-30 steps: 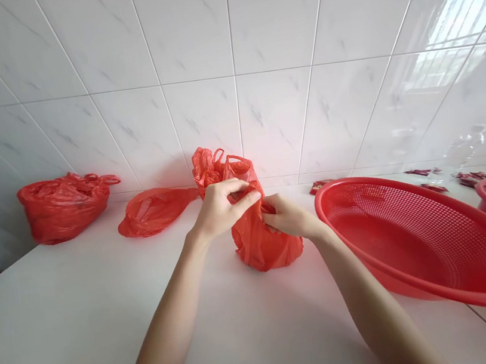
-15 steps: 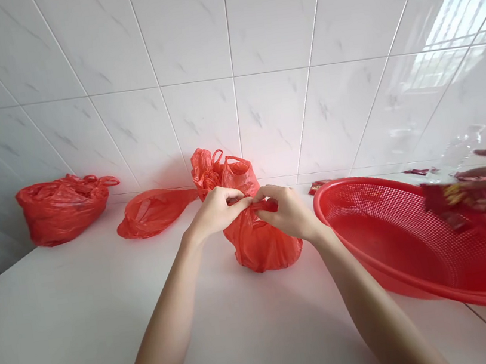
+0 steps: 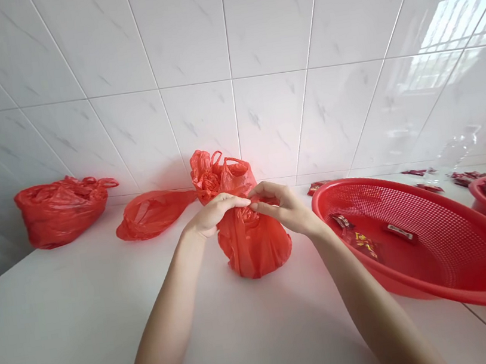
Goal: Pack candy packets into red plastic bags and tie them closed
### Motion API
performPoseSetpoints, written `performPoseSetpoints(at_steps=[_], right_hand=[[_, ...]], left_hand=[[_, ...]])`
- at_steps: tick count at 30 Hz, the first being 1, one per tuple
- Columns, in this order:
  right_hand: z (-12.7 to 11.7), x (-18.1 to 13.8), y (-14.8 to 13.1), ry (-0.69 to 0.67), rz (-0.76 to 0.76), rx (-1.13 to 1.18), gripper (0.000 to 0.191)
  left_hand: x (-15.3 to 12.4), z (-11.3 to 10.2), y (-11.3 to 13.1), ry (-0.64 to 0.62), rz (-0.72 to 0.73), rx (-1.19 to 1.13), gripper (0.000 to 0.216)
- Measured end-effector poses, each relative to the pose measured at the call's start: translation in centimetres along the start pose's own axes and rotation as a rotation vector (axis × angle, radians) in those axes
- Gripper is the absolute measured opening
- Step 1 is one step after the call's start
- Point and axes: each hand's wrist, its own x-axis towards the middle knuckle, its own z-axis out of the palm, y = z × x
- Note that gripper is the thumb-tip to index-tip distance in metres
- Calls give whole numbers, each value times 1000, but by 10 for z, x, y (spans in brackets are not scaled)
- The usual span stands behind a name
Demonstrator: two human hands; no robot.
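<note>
A red plastic bag (image 3: 259, 249) with a rounded, filled bottom stands on the white tabletop in front of me. My left hand (image 3: 218, 214) pinches the gathered top of this bag from the left. From the right, my right hand (image 3: 281, 206) grips the same gathered top between thumb and fingers, and both sets of fingertips meet there. What lies inside the bag is hidden by the plastic. Just behind my hands, another red bag (image 3: 237, 174) with looped handles leans near the tiled wall.
A large red perforated basket (image 3: 425, 192) on the right holds several small wrapped packets (image 3: 364, 243). Beyond it are a smaller red basin (image 3: 482, 196) of packets and a clear plastic bottle (image 3: 458, 149). Leftward lie a flat red bag (image 3: 154, 212) and a full red bag (image 3: 64, 210).
The bag's bottom has shifted slightly left, with my hands still at its top. Another person's hand has left the right side, and packets now lie in the large basket.
</note>
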Motion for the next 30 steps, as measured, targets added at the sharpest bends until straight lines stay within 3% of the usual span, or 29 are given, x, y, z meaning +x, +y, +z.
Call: performPoseSetpoints(at_steps=[5,8,12,19,23,30], right_hand=[[2,-1,0,172,-73,-295,15],[2,-3,-7,161,-99,-389,13],[3,-4,-13,84,-50,-421,22],[1,-3,-5,178,-8,-469,22],[-4,-5,-8,171,71,-498,19],[-15,-15,-25,82,248,-654,28]], left_hand=[[7,1,-7,-2,-25,-224,16],[8,3,-6,17,-33,-294,18],[8,3,-6,120,-10,-216,18],[3,-1,0,63,51,-50,27],[4,-14,-4,159,134,163,28],[14,-57,-29,242,42,301,36]])
